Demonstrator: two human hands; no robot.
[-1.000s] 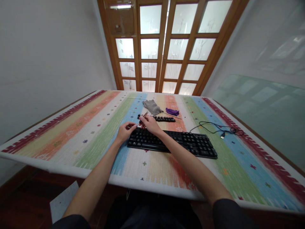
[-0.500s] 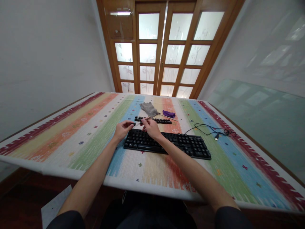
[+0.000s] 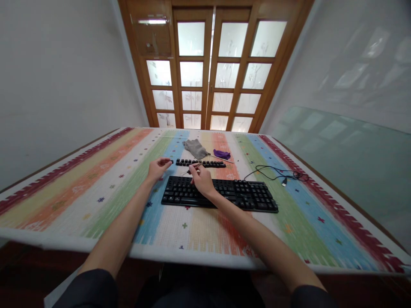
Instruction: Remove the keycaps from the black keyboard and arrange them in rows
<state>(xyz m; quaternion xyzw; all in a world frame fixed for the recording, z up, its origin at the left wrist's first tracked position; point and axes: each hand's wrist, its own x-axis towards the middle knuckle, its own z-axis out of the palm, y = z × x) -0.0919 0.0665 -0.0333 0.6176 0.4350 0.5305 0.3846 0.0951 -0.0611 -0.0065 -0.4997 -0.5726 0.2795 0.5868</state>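
Observation:
A black keyboard [image 3: 224,194] lies across the striped tablecloth [image 3: 96,188]. Behind it sits a row of loose black keycaps [image 3: 205,163]. My right hand [image 3: 201,179] hovers over the keyboard's upper left part, fingers pinched on a thin stick-like tool [image 3: 192,167] that points left toward the keycap row. My left hand [image 3: 158,167] reaches to the left end of that row, fingers pinched around a small black keycap there.
A grey cloth [image 3: 194,148] and a purple cloth [image 3: 222,154] lie behind the keycaps. The keyboard's black cable [image 3: 276,173] with a USB plug coils at the right. Wooden glass-panel doors [image 3: 208,68] stand beyond the table; a glass panel leans at right.
My left hand moved away from my right hand to the left end of the keycap row. My right hand lowered with the tool toward the keyboard. The view shifted slightly.

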